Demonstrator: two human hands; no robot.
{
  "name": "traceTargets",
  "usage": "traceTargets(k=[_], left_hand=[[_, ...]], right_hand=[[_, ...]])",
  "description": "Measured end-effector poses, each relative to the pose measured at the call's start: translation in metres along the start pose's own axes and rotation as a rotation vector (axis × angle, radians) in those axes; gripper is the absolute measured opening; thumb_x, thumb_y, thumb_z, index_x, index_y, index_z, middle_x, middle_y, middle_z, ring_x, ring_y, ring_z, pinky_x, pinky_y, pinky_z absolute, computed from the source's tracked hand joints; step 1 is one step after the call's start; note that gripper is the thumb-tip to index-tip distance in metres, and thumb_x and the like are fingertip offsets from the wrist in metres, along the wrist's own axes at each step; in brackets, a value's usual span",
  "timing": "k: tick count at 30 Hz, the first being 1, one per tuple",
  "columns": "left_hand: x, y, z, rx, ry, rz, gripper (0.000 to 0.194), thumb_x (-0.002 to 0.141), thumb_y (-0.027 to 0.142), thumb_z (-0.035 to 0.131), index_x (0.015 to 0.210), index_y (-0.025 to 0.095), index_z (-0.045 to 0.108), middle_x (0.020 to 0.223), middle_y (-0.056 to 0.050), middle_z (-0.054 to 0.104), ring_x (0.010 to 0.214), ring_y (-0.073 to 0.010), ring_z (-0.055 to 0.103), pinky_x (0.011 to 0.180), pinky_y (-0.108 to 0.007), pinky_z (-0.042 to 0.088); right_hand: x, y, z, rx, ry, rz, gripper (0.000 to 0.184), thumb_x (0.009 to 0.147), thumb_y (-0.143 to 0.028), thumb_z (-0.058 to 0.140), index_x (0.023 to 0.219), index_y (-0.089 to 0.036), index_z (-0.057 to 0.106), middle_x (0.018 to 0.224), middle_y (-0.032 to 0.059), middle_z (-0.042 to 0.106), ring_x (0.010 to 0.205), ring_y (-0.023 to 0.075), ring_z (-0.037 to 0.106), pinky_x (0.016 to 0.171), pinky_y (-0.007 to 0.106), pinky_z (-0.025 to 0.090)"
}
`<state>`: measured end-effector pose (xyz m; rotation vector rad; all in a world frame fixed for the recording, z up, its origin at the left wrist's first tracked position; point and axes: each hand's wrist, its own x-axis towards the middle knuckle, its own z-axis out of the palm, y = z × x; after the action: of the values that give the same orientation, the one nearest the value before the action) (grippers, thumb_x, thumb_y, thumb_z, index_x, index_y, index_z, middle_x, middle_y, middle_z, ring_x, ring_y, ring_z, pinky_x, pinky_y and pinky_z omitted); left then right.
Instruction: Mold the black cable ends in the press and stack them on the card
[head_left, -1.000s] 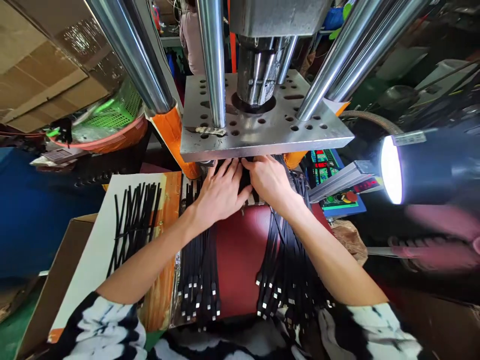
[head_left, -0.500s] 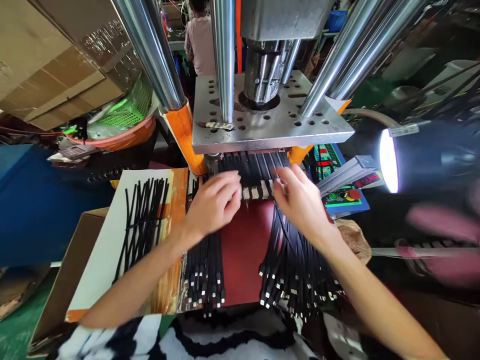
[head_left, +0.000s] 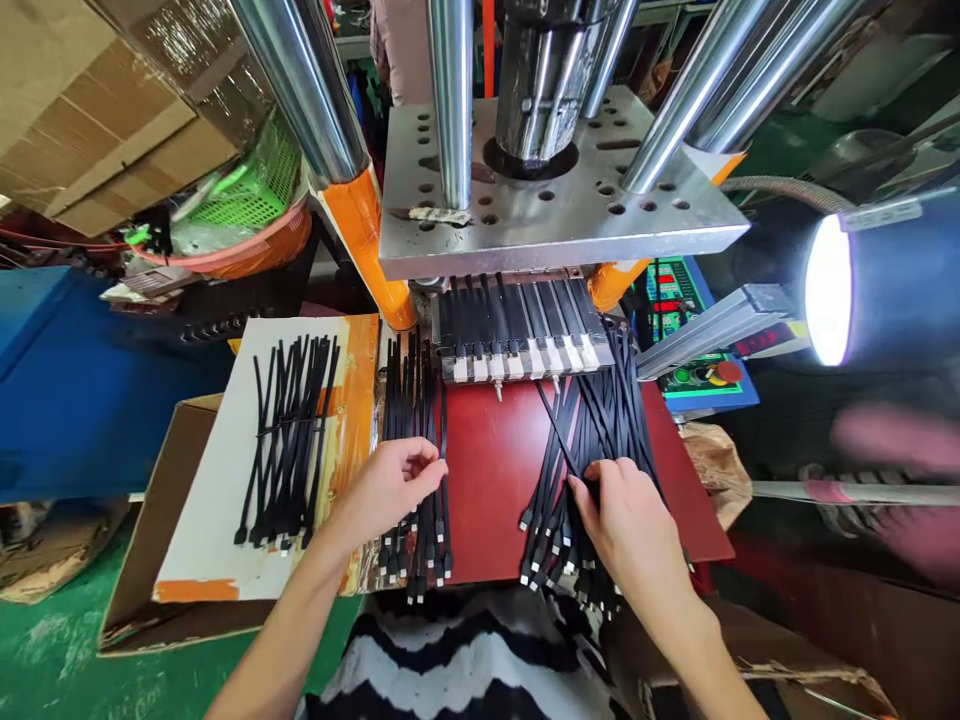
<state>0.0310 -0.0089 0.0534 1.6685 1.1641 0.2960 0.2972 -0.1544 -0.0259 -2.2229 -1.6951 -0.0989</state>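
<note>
Flat black cables with metal USB-style plugs lie in a left bunch [head_left: 412, 390] and a right bunch [head_left: 611, 390]. My left hand [head_left: 394, 485] is over the left bunch, thumb and fingers pinched at a cable along its right edge. Over the lower part of the right bunch, my right hand [head_left: 626, 515] has its fingers curled and closed around a cable; the fingertips are partly hidden. Beyond both hands, a dark slotted mold block [head_left: 525, 325] holds several black cables side by side, with pale metal pieces along its front edge.
A thick steel press plate [head_left: 555, 230] hangs above the mold between shiny columns. More cables, tied together [head_left: 289, 440], lie on a white board [head_left: 206, 500] at left. A control panel [head_left: 701, 390] and bright lamp [head_left: 829, 290] stand at right. A person's back shows behind.
Both hands have drawn back from the mold's front edge toward me, the left to the left bunch and the right to the right bunch. The view has tilted down, showing the mold's cables fully.
</note>
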Motion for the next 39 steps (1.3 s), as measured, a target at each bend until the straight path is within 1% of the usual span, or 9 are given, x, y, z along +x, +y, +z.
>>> traceTargets(k=[6, 11, 16, 20, 24, 27, 30, 33, 39], left_hand=[[-0.014, 0.012, 0.055, -0.494, -0.229, -0.057, 0.052, 0.082, 0.064, 0.080, 0.073, 0.020, 0.054, 0.065, 0.004, 0.061, 0.043, -0.0066, 0.051, 0.041, -0.018, 0.038], [-0.014, 0.015, 0.095, -0.753, -0.143, -0.059, 0.067, 0.074, 0.082, 0.081, 0.072, 0.018, 0.061, 0.059, 0.005, 0.057, 0.041, -0.0061, 0.047, 0.039, -0.018, 0.036], [-0.037, 0.015, 0.089, -0.589, -0.213, 0.025, 0.063, 0.082, 0.077, 0.077, 0.066, 0.020, 0.054, 0.058, 0.006, 0.050, 0.043, -0.0065, 0.043, 0.043, -0.020, 0.035], [-0.053, 0.004, 0.090, -0.302, -0.161, 0.131, 0.044, 0.092, 0.049, 0.073, 0.063, 0.019, 0.058, 0.060, 0.002, 0.055, 0.057, -0.0118, 0.050, 0.057, -0.025, 0.039], [-0.051, 0.003, 0.077, -0.101, -0.213, 0.163, 0.026, 0.092, 0.031, 0.070, 0.069, 0.019, 0.069, 0.069, 0.000, 0.066, 0.065, -0.0143, 0.055, 0.064, -0.026, 0.041], [-0.040, 0.019, 0.054, -0.069, -0.172, 0.222, 0.012, 0.089, 0.032, 0.078, 0.090, 0.020, 0.078, 0.084, -0.001, 0.073, 0.072, -0.0155, 0.060, 0.069, -0.026, 0.047], [-0.027, 0.039, 0.035, -0.159, -0.027, 0.327, 0.022, 0.093, 0.037, 0.077, 0.104, 0.019, 0.078, 0.092, -0.003, 0.075, 0.078, -0.0170, 0.066, 0.074, -0.027, 0.053], [-0.018, 0.053, 0.028, -0.180, 0.045, 0.434, 0.019, 0.100, 0.034, 0.070, 0.090, 0.019, 0.078, 0.087, -0.003, 0.076, 0.079, -0.0166, 0.069, 0.076, -0.026, 0.052], [-0.016, 0.057, 0.034, -0.204, -0.030, 0.496, 0.023, 0.100, 0.029, 0.073, 0.081, 0.019, 0.080, 0.082, -0.003, 0.077, 0.076, -0.0148, 0.069, 0.073, -0.025, 0.052]], right_hand=[[0.000, -0.015, -0.035, 0.532, -0.111, -0.003, 0.032, 0.111, -0.039, 0.047, 0.085, -0.024, 0.058, 0.077, 0.0018, 0.060, 0.066, 0.0188, 0.057, 0.062, 0.031, 0.044], [-0.019, -0.051, -0.062, 0.961, -0.313, -0.059, 0.031, 0.108, -0.033, 0.052, 0.079, -0.024, 0.056, 0.065, -0.0034, 0.057, 0.056, 0.0128, 0.051, 0.053, 0.024, 0.040], [-0.008, -0.053, -0.064, 1.152, -0.564, 0.002, 0.027, 0.095, -0.042, 0.073, 0.077, -0.022, 0.068, 0.068, -0.0019, 0.063, 0.060, 0.0132, 0.054, 0.056, 0.023, 0.044], [0.009, -0.057, -0.056, 1.366, -0.405, 0.211, 0.053, 0.095, -0.065, 0.068, 0.067, -0.020, 0.062, 0.062, -0.0033, 0.049, 0.051, 0.0107, 0.041, 0.046, 0.024, 0.035], [0.009, -0.071, -0.051, 1.333, -0.294, 0.174, 0.049, 0.100, -0.056, 0.068, 0.067, -0.020, 0.063, 0.064, -0.0024, 0.053, 0.052, 0.0102, 0.042, 0.048, 0.025, 0.033], [0.002, -0.077, -0.052, 1.250, -0.242, 0.069, 0.042, 0.103, -0.043, 0.066, 0.068, -0.020, 0.062, 0.066, -0.0013, 0.058, 0.060, 0.0124, 0.051, 0.056, 0.025, 0.038], [-0.002, -0.078, -0.052, 1.194, -0.239, 0.011, 0.043, 0.104, -0.039, 0.064, 0.066, -0.021, 0.058, 0.065, -0.0024, 0.055, 0.060, 0.0122, 0.048, 0.058, 0.026, 0.038], [-0.005, -0.078, -0.048, 1.160, -0.226, -0.014, 0.042, 0.106, -0.040, 0.062, 0.069, -0.021, 0.062, 0.065, -0.0019, 0.055, 0.060, 0.0132, 0.049, 0.058, 0.027, 0.039], [-0.006, -0.078, -0.046, 1.143, -0.145, -0.020, 0.036, 0.107, -0.039, 0.062, 0.077, -0.022, 0.072, 0.072, 0.0010, 0.060, 0.065, 0.0153, 0.054, 0.059, 0.027, 0.043]])
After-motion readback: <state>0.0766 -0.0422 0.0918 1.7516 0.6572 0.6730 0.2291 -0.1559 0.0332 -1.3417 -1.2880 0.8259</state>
